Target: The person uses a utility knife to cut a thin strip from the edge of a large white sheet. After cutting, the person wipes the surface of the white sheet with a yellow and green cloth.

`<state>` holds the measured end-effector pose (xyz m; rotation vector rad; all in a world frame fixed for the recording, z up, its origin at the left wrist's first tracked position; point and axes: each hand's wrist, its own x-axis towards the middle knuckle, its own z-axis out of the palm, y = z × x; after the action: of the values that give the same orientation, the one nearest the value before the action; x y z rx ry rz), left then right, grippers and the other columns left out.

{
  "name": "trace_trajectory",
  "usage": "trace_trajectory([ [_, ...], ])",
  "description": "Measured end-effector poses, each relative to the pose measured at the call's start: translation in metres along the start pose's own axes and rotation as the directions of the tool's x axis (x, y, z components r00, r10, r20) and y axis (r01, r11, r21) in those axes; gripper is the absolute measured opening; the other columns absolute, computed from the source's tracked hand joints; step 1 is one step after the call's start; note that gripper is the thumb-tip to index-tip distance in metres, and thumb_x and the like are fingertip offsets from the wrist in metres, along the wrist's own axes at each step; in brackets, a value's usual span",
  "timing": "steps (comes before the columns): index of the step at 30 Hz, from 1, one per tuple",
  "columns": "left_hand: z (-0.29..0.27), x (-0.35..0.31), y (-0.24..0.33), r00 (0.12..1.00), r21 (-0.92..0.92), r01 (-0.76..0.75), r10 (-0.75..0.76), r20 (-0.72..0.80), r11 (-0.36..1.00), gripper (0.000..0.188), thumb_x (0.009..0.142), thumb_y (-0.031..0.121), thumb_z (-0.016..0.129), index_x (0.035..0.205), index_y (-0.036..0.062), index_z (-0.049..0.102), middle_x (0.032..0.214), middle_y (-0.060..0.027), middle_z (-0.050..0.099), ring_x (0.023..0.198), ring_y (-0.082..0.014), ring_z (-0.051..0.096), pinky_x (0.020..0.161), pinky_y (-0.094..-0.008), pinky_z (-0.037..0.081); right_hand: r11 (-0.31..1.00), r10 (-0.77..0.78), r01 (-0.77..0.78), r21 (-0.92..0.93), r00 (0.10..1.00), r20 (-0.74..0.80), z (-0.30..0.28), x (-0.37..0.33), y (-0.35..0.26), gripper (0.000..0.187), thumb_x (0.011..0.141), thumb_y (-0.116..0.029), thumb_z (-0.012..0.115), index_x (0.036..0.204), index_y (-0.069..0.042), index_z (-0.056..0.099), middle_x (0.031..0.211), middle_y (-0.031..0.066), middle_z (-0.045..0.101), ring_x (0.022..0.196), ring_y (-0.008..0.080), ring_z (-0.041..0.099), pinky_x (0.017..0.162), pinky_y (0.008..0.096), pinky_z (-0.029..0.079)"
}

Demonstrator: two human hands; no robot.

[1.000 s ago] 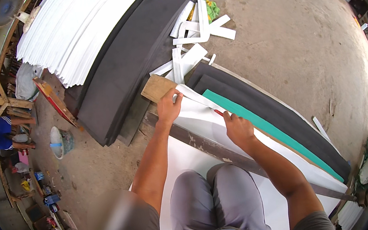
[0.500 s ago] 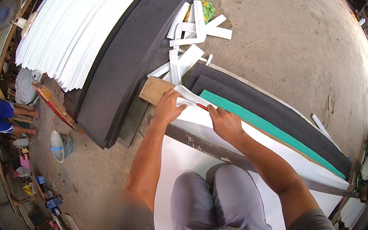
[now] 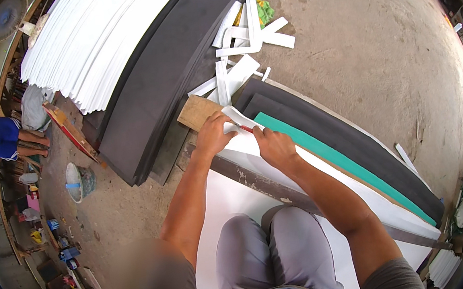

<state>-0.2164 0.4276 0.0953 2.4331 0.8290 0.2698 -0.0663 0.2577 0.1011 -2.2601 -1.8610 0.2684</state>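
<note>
A long white sheet (image 3: 327, 170) lies slantwise in front of me, its far end curled up. My left hand (image 3: 214, 136) is at that end, thumb and fingers closed on the sheet's edge. In my right hand (image 3: 275, 146) is a slim red cutter (image 3: 246, 128). Its tip lies against the white sheet, close to my left fingers; the blade is too small to make out. A worn dark metal bar (image 3: 259, 180) runs along the near side of the sheet. Beyond the sheet lie a green strip (image 3: 312, 146) and dark grey sheets (image 3: 347, 145).
A wooden block (image 3: 197, 111) sits by my left hand. White offcuts (image 3: 252, 32) are heaped farther off. Stacks of dark sheets (image 3: 150, 91) and white sheets (image 3: 97, 39) stand at far left. A bucket (image 3: 80, 182) and a person (image 3: 2, 138) are at left.
My right hand has moved left with the red cutter, nearer to my left hand. The left hand keeps its place at the sheet's end.
</note>
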Motion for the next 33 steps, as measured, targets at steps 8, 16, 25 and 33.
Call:
trace_trajectory([
  [8,-0.003,0.003,0.004,0.997,0.064,0.026,-0.031,0.065,0.998,0.04,0.078,0.021,0.086,0.113,0.0072,0.073,0.116,-0.0101,0.066,0.113,-0.0321,0.064,0.094,-0.0422,0.052,0.999,0.052,-0.051,-0.015,0.988,0.143,-0.014,-0.019,0.021,0.034,0.091,-0.009,0.058,0.124,0.0,0.062,0.089,0.0173,0.072,0.076,0.0337,0.075,0.065,0.0448,0.062],
  [16,-0.006,0.008,0.01,0.966,0.228,-0.012,-0.047,0.253,0.974,0.049,0.079,0.035,0.084,0.117,0.0059,0.073,0.12,-0.0099,0.067,0.115,-0.0328,0.063,0.097,-0.0427,0.051,0.994,0.102,-0.106,0.035,0.99,0.097,-0.013,-0.073,0.052,0.032,0.092,-0.009,0.058,0.123,0.0,0.062,0.087,0.0172,0.071,0.07,0.0355,0.073,0.059,0.0458,0.06],
  [25,-0.004,0.0,0.009,0.989,0.172,-0.111,0.091,0.12,0.979,0.041,0.076,0.023,0.086,0.111,0.0075,0.071,0.114,-0.0122,0.072,0.112,-0.0355,0.064,0.096,-0.044,0.051,0.992,0.027,-0.018,0.127,0.997,-0.068,-0.013,-0.034,0.016,0.033,0.09,-0.007,0.058,0.122,-0.001,0.062,0.087,0.0183,0.07,0.074,0.0336,0.073,0.061,0.0451,0.06],
  [33,0.0,0.001,0.005,0.992,0.129,-0.041,0.025,0.126,0.991,0.038,0.077,0.019,0.086,0.112,0.0107,0.072,0.112,-0.012,0.073,0.112,-0.0353,0.064,0.097,-0.0443,0.051,0.996,0.002,0.008,0.092,0.995,-0.098,0.01,-0.01,0.009,0.028,0.094,-0.01,0.059,0.121,-0.002,0.062,0.082,0.0151,0.068,0.068,0.0344,0.071,0.058,0.0457,0.058],
])
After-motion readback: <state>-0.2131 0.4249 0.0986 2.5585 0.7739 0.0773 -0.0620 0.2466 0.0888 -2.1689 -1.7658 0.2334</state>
